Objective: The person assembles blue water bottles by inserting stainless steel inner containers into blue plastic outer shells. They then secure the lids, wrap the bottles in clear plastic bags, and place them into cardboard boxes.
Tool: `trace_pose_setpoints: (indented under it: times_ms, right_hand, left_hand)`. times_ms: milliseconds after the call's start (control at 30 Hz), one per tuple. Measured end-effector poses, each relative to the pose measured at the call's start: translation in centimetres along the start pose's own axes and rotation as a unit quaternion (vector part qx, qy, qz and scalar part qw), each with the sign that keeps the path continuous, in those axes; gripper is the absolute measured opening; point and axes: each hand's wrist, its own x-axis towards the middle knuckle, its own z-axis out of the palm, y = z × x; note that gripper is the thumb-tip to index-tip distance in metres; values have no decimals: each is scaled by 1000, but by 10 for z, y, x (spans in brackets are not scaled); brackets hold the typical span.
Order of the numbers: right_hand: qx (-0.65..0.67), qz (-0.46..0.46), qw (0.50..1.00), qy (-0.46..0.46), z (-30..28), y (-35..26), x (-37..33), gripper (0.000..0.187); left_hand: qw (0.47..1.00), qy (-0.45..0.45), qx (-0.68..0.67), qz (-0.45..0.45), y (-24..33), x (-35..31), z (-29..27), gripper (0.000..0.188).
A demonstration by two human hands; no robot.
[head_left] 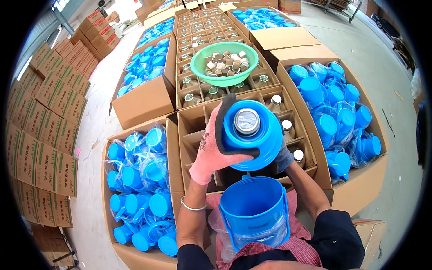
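Both hands hold a blue plastic thermos top (265,152) above the divided carton, with a round silvery mouth (247,122) showing in its middle. My left hand (215,146), in a pink and black glove, clasps the top's left side, thumb across the front. On the right side, my right hand (283,155) in a dark blue-grey glove grips it too; most of those fingers are hidden behind the top. Below, at my lap, a blue thermos body (252,202) with a carrying handle stands open end up, clear plastic film around its lower part.
White-capped bottles (287,126) sit in the carton's right cells. Beyond, a green basin (198,74) of small brown and white blocks rests on more divided cartons. Boxes of blue thermos parts (159,204) and blue lidded jugs (326,126) flank me. Stacked cartons (47,157) line the left.
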Motion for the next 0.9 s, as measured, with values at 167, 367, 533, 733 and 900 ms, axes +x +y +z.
trace_pose_setpoints:
  times_ms: [167,367,533,733,900]
  right_hand:
    - [56,30,996,-62,8,-19,13,38]
    - [119,99,985,-81,6,-9,8,43]
    - [42,10,990,-133,3,6,12,42]
    - [115,105,982,-109,19,-10,27,33]
    - [489,389,763,-164,18,-10,48,40]
  left_hand:
    - [992,35,-97,-73,-1,-13,-5,127]
    - [993,82,-41,-71,12,-17,9,126]
    - [997,7,-43,-57,1,-11,-5,118]
    - [986,-25,-132,-98,-1,-11,-12,116]
    - [989,-71,-117,-63,-11,-6,-9,117]
